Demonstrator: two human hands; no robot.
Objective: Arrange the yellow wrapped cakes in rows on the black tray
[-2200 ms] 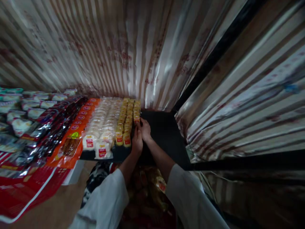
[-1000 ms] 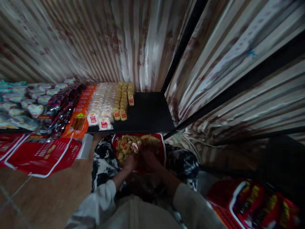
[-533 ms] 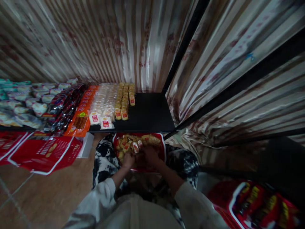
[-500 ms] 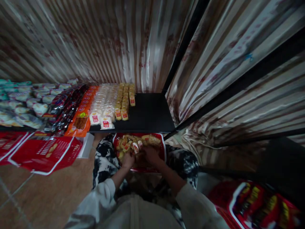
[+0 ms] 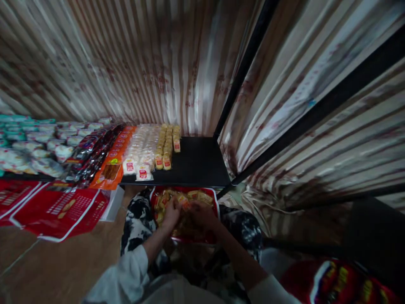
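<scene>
A red bag with a white edge (image 5: 218,207) lies open between my knees, filled with small gold-wrapped snack packets (image 5: 196,195). My left hand (image 5: 171,214) is over the bag, its fingers curled closed at a snack packet with a reddish label (image 5: 185,204). From the other side my right hand (image 5: 202,214) closes on packets at the same spot, its fingertips partly hidden in the dim light. On the black shelf (image 5: 202,162) ahead, matching gold packets (image 5: 163,147) stand in rows, with one shorter row at their right.
Left along the shelf are white packets (image 5: 143,145), orange bags (image 5: 109,166), dark shiny packs (image 5: 90,154) and pale pouches (image 5: 41,143). Red bags (image 5: 63,211) hang below its front edge. Black metal posts (image 5: 242,80) rise at the right. Another red bag (image 5: 344,283) sits lower right.
The view has tilted slightly, so the shelf and bag appear lower. My left hand has moved up and inward, closer to my right hand, over the labelled packets.
</scene>
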